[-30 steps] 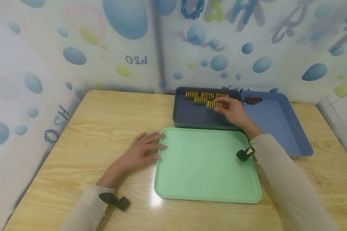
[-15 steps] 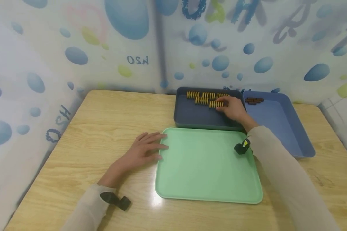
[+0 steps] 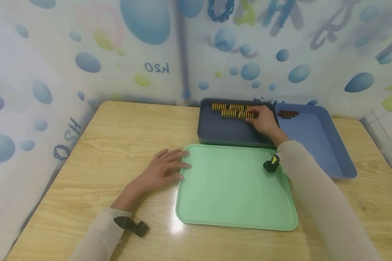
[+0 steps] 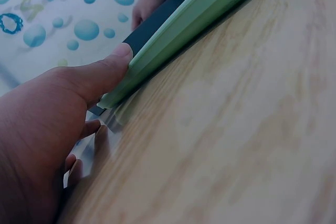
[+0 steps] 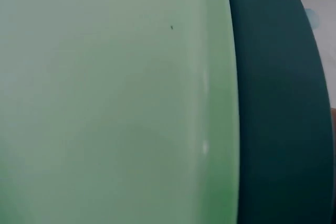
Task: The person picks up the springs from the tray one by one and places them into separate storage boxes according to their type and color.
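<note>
In the head view my right hand (image 3: 264, 119) reaches into the dark tray (image 3: 222, 132) at the back and pinches a yellow coil spring (image 3: 246, 115) at its right end. Several more yellow springs (image 3: 229, 114) lie beside it in two rows, one partly hidden by the fingers. My left hand (image 3: 158, 170) lies with fingers spread at the left edge of the light green tray (image 3: 232, 185), fingertips over its rim. The left wrist view shows the left thumb (image 4: 107, 72) against that rim. From the right wrist only the two trays show clearly.
A blue tray (image 3: 317, 141) stands to the right of the dark one, with several small dark brown springs (image 3: 288, 114) in its far left corner. All three trays sit on a wooden table (image 3: 134, 130) against a patterned wall (image 3: 117, 54).
The yellow spring in my right hand has shifted slightly right, near the back row, and the right hand with it. My left hand stays at the green tray's edge.
</note>
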`<state>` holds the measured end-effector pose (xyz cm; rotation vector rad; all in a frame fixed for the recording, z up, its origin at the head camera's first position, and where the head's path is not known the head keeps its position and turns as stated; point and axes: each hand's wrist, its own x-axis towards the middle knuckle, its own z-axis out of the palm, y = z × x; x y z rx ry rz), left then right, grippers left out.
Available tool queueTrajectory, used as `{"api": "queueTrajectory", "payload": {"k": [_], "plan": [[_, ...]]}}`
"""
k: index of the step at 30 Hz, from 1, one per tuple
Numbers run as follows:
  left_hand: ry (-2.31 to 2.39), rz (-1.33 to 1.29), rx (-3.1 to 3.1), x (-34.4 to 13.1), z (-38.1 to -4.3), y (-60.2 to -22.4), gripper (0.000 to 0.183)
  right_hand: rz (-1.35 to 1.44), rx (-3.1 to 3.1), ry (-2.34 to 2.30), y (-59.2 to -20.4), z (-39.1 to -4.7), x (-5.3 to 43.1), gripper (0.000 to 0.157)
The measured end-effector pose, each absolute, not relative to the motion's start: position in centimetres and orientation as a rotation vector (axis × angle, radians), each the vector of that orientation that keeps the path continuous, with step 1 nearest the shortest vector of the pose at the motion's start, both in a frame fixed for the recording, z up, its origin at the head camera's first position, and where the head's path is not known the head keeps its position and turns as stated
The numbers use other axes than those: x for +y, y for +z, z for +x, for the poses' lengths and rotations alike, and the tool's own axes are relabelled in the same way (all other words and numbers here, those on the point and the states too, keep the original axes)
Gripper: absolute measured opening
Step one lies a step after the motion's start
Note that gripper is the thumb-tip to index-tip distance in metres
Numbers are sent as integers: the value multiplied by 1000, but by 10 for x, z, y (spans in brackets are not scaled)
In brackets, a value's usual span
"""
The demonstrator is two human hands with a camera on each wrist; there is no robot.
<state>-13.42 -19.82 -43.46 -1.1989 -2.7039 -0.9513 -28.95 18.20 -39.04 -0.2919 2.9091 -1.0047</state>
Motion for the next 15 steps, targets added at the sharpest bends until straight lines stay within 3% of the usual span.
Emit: {"api": "queueTrajectory", "payload": {"k": [15], "plan": [[-967,-1191,-2691,-200,-133,-437,34,-367,2944,-1123,-371,-269,185,35]]}}
